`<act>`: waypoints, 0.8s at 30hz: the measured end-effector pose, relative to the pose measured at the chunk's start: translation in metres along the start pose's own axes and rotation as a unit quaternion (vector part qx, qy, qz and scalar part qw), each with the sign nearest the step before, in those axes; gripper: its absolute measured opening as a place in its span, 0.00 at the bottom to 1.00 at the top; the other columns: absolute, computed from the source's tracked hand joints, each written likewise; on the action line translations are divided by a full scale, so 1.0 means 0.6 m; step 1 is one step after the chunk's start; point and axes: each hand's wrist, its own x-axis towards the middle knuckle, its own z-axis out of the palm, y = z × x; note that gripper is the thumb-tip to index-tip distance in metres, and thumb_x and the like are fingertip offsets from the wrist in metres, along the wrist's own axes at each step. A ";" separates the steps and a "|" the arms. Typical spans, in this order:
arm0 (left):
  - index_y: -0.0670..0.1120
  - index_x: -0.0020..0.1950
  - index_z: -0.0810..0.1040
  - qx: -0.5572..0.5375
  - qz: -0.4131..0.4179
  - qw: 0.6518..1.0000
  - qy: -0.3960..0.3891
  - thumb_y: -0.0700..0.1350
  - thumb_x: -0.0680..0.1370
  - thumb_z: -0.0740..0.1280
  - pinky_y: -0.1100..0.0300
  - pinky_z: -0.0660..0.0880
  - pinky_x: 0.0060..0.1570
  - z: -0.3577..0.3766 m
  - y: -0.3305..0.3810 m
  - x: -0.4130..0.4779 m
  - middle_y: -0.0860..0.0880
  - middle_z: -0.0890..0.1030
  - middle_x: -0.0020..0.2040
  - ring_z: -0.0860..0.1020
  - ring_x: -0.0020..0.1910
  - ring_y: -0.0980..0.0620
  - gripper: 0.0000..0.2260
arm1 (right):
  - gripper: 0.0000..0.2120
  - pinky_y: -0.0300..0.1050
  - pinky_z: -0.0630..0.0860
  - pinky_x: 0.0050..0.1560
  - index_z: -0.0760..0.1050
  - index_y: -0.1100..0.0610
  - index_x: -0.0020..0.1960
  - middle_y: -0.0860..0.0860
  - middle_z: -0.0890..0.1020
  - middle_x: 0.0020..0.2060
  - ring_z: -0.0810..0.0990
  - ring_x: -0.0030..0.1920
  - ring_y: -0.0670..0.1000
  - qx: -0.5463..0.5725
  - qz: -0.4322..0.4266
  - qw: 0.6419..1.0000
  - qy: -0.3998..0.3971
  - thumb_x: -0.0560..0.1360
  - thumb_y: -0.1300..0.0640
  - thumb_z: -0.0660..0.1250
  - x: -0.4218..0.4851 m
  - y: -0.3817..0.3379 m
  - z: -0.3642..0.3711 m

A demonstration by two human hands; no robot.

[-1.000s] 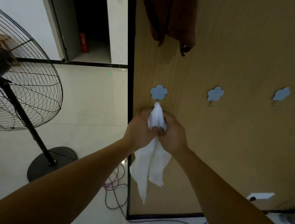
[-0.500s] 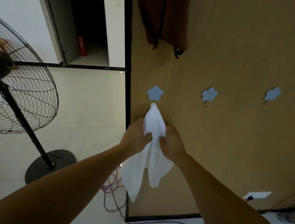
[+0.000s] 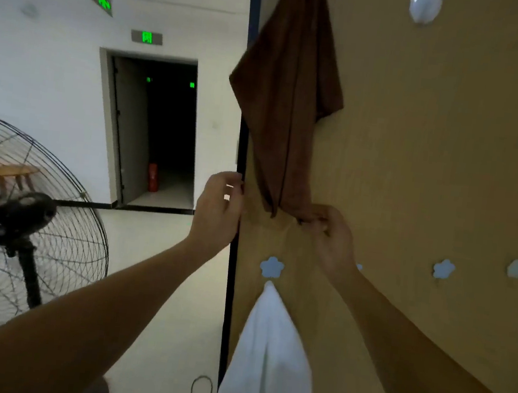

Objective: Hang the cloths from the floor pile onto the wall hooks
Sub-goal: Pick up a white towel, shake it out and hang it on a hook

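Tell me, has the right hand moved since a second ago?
Yes. The right hand rose from below the blue flower hook to above it, now pinching the brown cloth.

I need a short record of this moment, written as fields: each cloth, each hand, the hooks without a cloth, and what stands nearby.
white cloth: hangs from the blue flower hook
brown cloth: hangs higher on the wooden wall; its top runs out of view
right hand: pinches the brown cloth's lower corner
left hand: beside the wall's black edge; grip unclear
free hooks: bare, further right in the same row
nearby: standing fan on the left
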 end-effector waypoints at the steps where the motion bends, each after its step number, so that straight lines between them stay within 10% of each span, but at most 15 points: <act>1: 0.43 0.60 0.73 -0.013 0.002 1.000 0.026 0.40 0.82 0.57 0.53 0.77 0.53 -0.013 0.020 0.034 0.47 0.77 0.55 0.77 0.53 0.50 0.10 | 0.11 0.32 0.72 0.52 0.77 0.62 0.58 0.53 0.81 0.51 0.78 0.50 0.47 -0.009 -0.023 1.000 0.018 0.79 0.65 0.60 0.025 -0.031 -0.010; 9: 0.44 0.63 0.74 0.042 0.088 0.992 0.085 0.48 0.80 0.59 0.77 0.65 0.41 -0.060 0.174 0.258 0.51 0.76 0.53 0.73 0.46 0.58 0.14 | 0.15 0.52 0.72 0.62 0.75 0.57 0.61 0.53 0.78 0.58 0.76 0.58 0.52 -0.013 -0.110 0.985 0.132 0.78 0.56 0.58 0.195 -0.251 -0.058; 16: 0.44 0.47 0.75 0.180 0.107 0.977 -0.023 0.49 0.80 0.60 0.67 0.64 0.33 -0.046 0.252 0.384 0.47 0.75 0.43 0.73 0.41 0.52 0.10 | 0.24 0.54 0.69 0.67 0.66 0.60 0.72 0.57 0.73 0.68 0.72 0.67 0.56 -0.104 -0.101 0.988 0.053 0.79 0.50 0.59 0.307 -0.355 -0.061; 24: 0.34 0.52 0.76 0.064 -0.057 0.992 -0.095 0.45 0.75 0.68 0.56 0.78 0.39 -0.013 0.283 0.427 0.40 0.79 0.45 0.79 0.43 0.45 0.14 | 0.15 0.58 0.78 0.56 0.80 0.67 0.53 0.62 0.83 0.50 0.82 0.52 0.60 0.013 -0.010 1.000 -0.013 0.77 0.54 0.67 0.360 -0.385 -0.027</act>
